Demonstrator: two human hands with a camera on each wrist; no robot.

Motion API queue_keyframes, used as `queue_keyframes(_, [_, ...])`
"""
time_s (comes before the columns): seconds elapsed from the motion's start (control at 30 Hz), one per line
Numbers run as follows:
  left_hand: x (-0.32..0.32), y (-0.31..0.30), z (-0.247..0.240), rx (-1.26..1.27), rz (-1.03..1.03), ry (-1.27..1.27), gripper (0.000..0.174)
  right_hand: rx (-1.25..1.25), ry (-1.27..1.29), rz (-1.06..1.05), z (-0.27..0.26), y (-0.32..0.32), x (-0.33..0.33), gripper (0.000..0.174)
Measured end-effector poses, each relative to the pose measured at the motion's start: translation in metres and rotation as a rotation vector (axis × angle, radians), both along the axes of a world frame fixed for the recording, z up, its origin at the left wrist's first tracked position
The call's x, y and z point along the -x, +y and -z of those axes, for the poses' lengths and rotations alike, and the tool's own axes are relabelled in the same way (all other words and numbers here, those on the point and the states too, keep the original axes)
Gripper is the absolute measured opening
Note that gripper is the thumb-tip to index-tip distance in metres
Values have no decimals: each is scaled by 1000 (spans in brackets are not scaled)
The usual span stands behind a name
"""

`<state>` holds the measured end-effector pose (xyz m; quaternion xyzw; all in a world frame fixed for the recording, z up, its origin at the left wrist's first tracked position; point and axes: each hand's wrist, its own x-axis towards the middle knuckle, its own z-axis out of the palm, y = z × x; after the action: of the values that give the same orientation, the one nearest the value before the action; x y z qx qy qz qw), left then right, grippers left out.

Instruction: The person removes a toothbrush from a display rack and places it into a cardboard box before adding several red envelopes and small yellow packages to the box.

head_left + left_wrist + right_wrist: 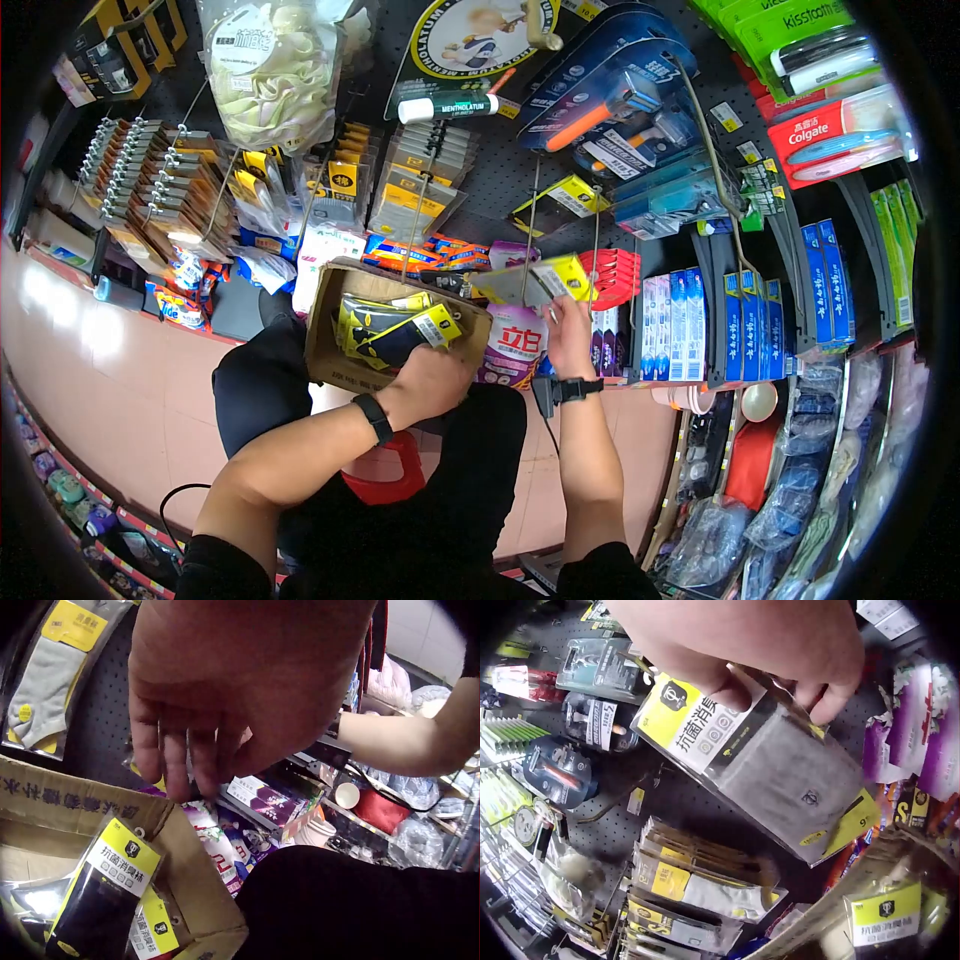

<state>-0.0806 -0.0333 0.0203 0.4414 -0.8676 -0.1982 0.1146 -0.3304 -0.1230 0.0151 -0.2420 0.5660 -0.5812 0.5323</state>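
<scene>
One grey packet [780, 776] is being pinched by the right hand [757, 649], whose fingers are hiding its edge; "抗菌消臭" is showing. The left hand [240, 682] is hanging relaxed beside the cardboard box [196, 874].

The person wears a black top with short sleeves [222, 570] and dark, full-length trousers [485, 440]. A plain black band [372, 418] circles the wrist above the bare left hand [432, 383]; above the bare right hand [568, 340] sits a black buckled strap [580, 389] (a thin black cable [552, 437] trails beside it).
</scene>
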Motion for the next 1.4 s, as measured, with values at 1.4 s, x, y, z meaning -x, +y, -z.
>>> queue_keyframes(1.4, [-9,7,-2,-35,-12,-13,31,-190,199,-170,60,127,-35,27])
